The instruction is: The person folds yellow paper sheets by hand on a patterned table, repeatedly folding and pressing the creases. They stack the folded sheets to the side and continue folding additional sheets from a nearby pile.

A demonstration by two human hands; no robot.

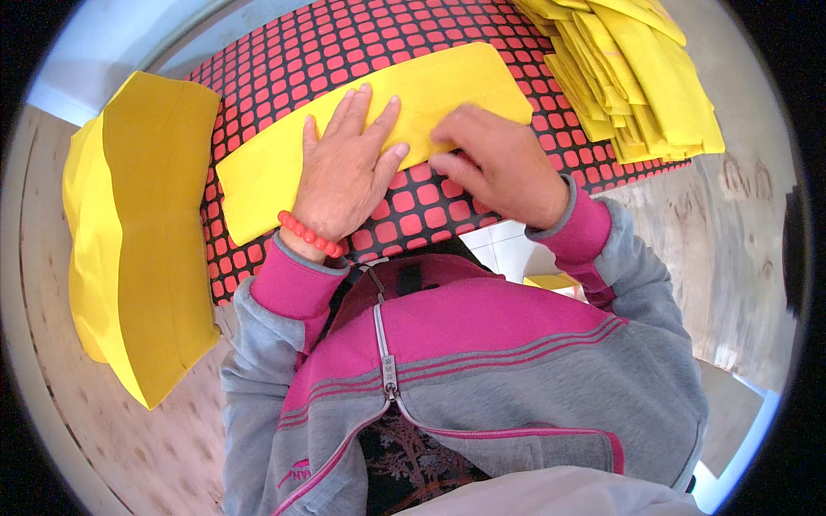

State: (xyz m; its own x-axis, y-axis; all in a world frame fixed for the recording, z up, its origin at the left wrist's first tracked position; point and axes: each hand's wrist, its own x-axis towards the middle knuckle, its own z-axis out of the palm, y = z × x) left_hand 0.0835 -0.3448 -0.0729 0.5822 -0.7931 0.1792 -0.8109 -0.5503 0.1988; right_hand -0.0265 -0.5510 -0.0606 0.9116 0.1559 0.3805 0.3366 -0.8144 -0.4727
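Note:
A long yellow paper sheet (258, 172), folded into a strip, lies on a red-and-black checked table cover (413, 206). My left hand (344, 172) lies flat on the strip with its fingers spread, a red bead bracelet (308, 234) on the wrist. My right hand (499, 163) presses the strip's near edge with curled fingers, just right of the left hand. Neither hand lifts the sheet.
A thick stack of unfolded yellow sheets (138, 232) hangs over the table's left side. A pile of folded yellow strips (637, 77) sits at the right. Wooden boards (731, 215) surround the table. My grey and pink jacket (482, 361) fills the lower middle.

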